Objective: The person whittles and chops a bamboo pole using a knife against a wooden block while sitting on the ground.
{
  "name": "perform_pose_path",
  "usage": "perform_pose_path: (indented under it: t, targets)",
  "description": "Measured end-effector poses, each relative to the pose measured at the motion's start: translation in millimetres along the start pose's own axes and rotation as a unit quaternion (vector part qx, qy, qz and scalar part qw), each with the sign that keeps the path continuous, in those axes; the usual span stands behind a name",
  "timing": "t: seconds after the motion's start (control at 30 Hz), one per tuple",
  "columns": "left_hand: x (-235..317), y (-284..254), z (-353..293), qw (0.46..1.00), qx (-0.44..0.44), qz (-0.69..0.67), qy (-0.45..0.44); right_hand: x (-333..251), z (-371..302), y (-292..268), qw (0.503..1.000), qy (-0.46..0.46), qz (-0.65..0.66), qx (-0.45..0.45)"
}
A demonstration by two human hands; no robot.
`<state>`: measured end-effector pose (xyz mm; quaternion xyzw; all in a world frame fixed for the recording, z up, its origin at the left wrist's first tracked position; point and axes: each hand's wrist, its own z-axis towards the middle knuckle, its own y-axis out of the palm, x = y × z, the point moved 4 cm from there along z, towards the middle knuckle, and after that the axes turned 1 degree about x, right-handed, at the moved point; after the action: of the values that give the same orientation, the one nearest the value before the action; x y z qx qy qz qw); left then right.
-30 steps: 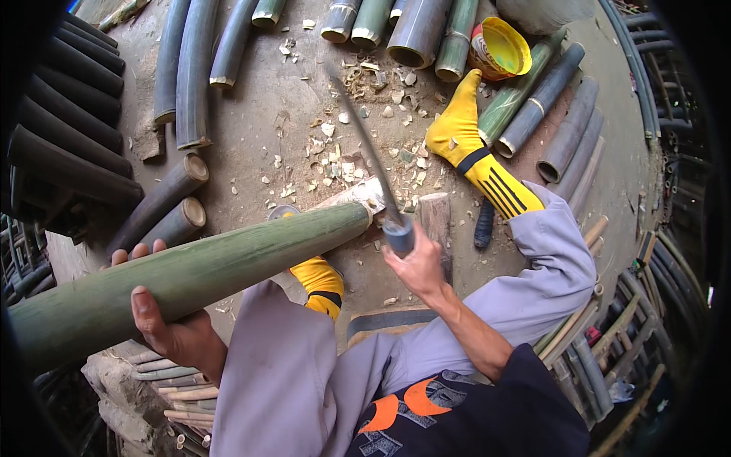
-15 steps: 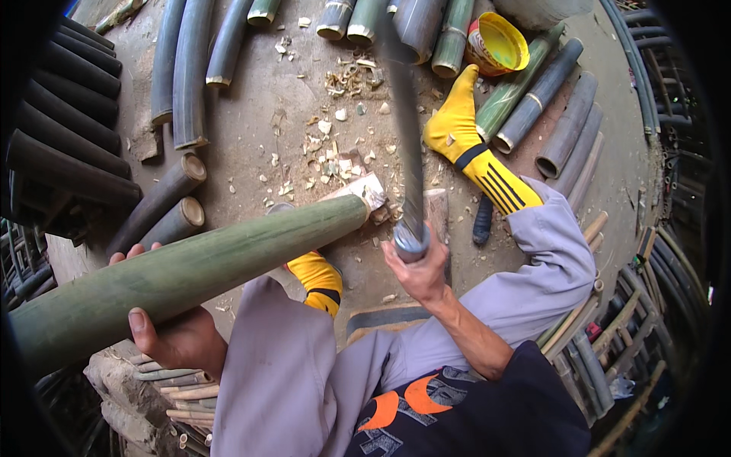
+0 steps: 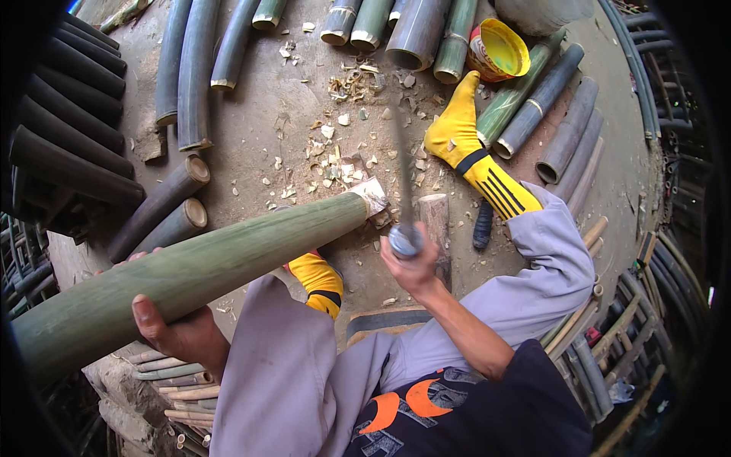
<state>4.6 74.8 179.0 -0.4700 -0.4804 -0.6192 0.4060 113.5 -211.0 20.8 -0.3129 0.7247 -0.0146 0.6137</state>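
My left hand (image 3: 186, 335) is wrapped round a thick green bamboo pole (image 3: 228, 268) from beneath, with its fingertips showing past the far side. The pole slants up to the right, and its far end (image 3: 368, 196) is pale and cut back to bare wood, close to the ground. In my right hand (image 3: 415, 268) is a machete, gripped by its handle with the metal-capped end (image 3: 405, 241) toward me. Its long blade (image 3: 402, 156), smeared by motion, points away from me just right of the pole's cut end, apart from it.
Pale chips (image 3: 329, 164) litter the ground beyond the pole. Dark bamboo lengths (image 3: 196, 84) lie at the far left, others (image 3: 533, 107) right of my yellow-socked foot (image 3: 457, 126). A yellow tub (image 3: 499, 52), a wooden stick (image 3: 435, 228) and a dark handle (image 3: 483, 225) lie nearby.
The machete blade looks narrower and is tilted differently, and my right hand has shifted slightly left. The bamboo pole and my left hand have hardly moved.
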Motion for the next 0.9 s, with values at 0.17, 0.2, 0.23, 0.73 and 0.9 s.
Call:
perform_pose_path:
  t: [0.17,0.2,0.23,0.73,0.9]
  targets:
    - [5.3,7.1,5.3,0.999,-0.050,0.001,-0.004,9.9,10.6,4.8,0.981,0.118,-0.106,-0.110]
    - [7.5,4.6,6.5,0.998,-0.048,0.007,-0.033,14.5,8.8,2.9,0.971,0.169,-0.118,-0.117]
    - [5.6,1.5,6.5,0.999,-0.017,-0.004,-0.049,15.4,5.5,0.6,0.970,0.177,-0.127,-0.102]
    - [7.3,17.8,-3.5,0.995,-0.099,-0.018,-0.021,5.8,-1.8,-6.3,0.999,0.045,0.004,-0.012]
    - [2.3,12.3,1.0,0.995,-0.096,-0.015,-0.021,13.4,3.6,4.4,0.984,0.109,-0.110,-0.085]
